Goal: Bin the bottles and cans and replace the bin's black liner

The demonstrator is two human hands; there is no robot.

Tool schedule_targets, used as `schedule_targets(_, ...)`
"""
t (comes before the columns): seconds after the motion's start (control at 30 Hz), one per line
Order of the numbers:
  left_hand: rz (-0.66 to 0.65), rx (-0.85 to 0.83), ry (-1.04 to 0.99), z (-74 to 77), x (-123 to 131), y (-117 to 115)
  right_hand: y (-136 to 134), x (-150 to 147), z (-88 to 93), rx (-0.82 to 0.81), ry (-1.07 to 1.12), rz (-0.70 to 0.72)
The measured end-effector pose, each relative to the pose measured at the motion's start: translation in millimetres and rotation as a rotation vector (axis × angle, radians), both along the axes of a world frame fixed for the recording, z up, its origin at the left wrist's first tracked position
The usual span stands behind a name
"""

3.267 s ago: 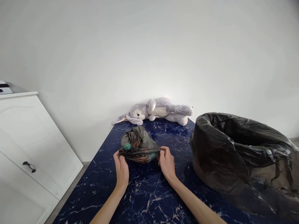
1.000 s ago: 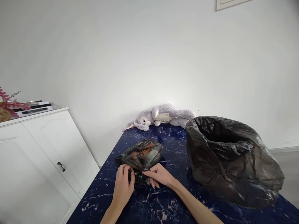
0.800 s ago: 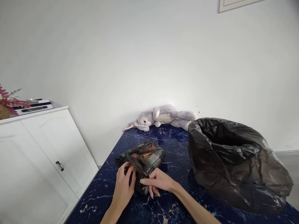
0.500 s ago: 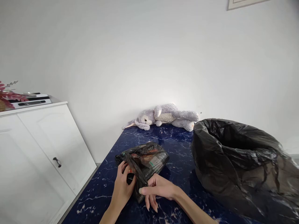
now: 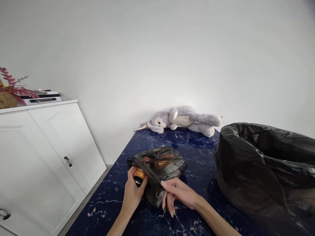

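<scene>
A small black plastic bag (image 5: 173,162) lies on the blue marbled table (image 5: 194,154), with items showing faintly through its thin film. At the bag's mouth, on its left, my left hand (image 5: 134,188) has its fingers and thumb around an orange can (image 5: 139,174) with a dark end. The rest of the can is hidden inside the bag. My right hand (image 5: 178,193) pinches the near edge of the bag between thumb and index finger, its other fingers hanging loosely below.
A large open black garbage bag (image 5: 248,173) stands at the table's right side. A grey plush rabbit (image 5: 182,119) lies along the back edge against the wall. To the left is a white cabinet (image 5: 56,150) with a flower basket (image 5: 8,98) on top.
The orange can now shows in my left hand at the bag's mouth, where the film covered most of it before. My right hand has drawn the bag's edge aside. The view has shifted left.
</scene>
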State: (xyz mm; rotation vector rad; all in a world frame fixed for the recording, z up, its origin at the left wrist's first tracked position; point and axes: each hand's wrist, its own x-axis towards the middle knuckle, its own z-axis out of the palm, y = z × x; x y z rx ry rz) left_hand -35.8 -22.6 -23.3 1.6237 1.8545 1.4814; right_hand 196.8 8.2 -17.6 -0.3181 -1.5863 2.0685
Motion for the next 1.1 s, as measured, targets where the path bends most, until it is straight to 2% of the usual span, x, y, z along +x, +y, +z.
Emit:
schedule_targets(0.2, 0.09, -0.07, -0.117, 10.6, 7, -11, 0, 9, -4.8, -0.063, 0.082, -0.118)
schedule_targets(0.33, 0.137, -0.09, -0.186, 21.0, 8, -40, -1, 11, -4.9, -0.082, 0.104, -0.129)
schedule_targets(0.4, 0.161, -0.104, -0.21, 27.4, 0, -60, -3, 12, -4.2, -0.084, 0.11, -0.126)
schedule_targets(0.5, 0.227, -0.125, -0.142, 40.9, -22, -86, -6, 15, -3.3, -0.092, 0.115, -0.125)
schedule_targets(0.6, 0.303, -0.105, -0.052, 62.0, -48, -97, -8, 16, -3.3, -0.101, 0.107, -0.12)
schedule_targets(0.73, 0.368, -0.075, 0.079, 94.1, -70, -93, -8, 16, -3.8, -0.108, 0.099, -0.12)
schedule_targets(0.83, 0.385, -0.115, 0.222, 109.9, -81, -85, -7, 16, -3.2, -0.113, 0.093, -0.118)
schedule_targets(1.1, 0.26, -0.382, 0.467, 119.3, -106, -60, -8, 17, -1.9, -0.122, 0.078, -0.122)
